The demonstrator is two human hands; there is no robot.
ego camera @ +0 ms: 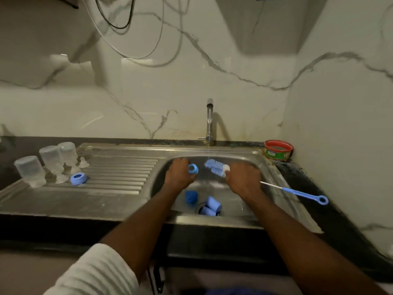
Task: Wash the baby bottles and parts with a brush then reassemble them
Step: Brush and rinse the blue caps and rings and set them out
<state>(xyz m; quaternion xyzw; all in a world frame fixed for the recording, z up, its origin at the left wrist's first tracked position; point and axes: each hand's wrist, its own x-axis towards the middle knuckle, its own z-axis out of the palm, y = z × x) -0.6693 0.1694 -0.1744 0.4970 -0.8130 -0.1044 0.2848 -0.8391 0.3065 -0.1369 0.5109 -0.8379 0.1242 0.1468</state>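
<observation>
- Marble-veined wall panels back a steel sink (274, 167) set in a dark counter; a thin stream runs from the tap (209, 120) into the basin
- Left hand (179, 173) is curled round a small blue collar ring (193, 168), whose open end faces up toward the camera; the fingertips are tucked out of sight behind it
- Right hand (242, 177) grips the bottle brush (215, 167) just below its bristles; the bristle head points up-left toward the ring, with its tip just short of it, and the long axis slants down-right to the loop-ended blue handle (306, 195) lying over the sink's right rim
- Three blue parts (209, 204) lie near the drain; blur makes it hard to tell caps from collars
- Three clear bottles (51, 161) stand inverted on the ribbed drainboard, clear teats (84, 162) beside them, faint and hard to count
- Another blue ring (78, 178) lies flat near the bottles
- Red-rimmed tub (278, 150) sits in the corner, its label unreadable
</observation>
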